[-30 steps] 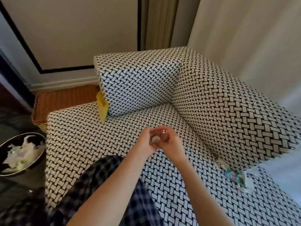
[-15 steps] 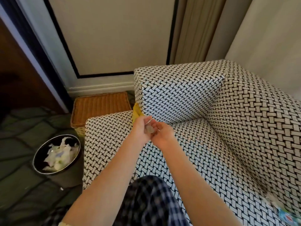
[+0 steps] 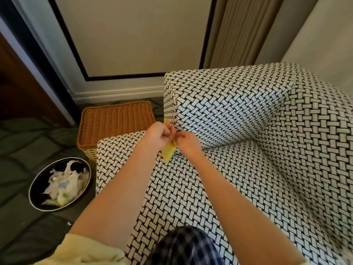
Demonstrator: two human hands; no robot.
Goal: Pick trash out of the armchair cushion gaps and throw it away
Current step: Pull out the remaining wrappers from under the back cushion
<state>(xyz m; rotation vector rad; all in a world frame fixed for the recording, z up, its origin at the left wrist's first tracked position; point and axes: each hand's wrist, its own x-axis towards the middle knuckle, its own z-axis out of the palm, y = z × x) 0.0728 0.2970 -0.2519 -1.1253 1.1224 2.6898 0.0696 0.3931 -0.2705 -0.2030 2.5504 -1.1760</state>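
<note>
Knee: my checked trouser leg (image 3: 183, 245) sits at the near edge of the seat cushion (image 3: 229, 188).
Sleeve: a pale yellow cuff (image 3: 86, 251) shows at the near left, off the armchair.
Bin: a round black bin (image 3: 60, 183) stands on the floor beside the seat's left edge, with crumpled white and pale green litter inside.
Left hand: my left hand (image 3: 159, 135) is curled closed at the seat's far left corner, fingers folded over something small I cannot make out, touching the top of the yellow wrapper (image 3: 169, 153).
Right hand: my right hand (image 3: 186, 143) is just beside it, fingertips pinched together at the wrapper's upper edge.
Wrapper: it stands upright in the gap between seat cushion and armrest (image 3: 219, 109).
Basket: a wicker basket (image 3: 114, 121) lies beyond the seat's far left corner, against the wall.
</note>
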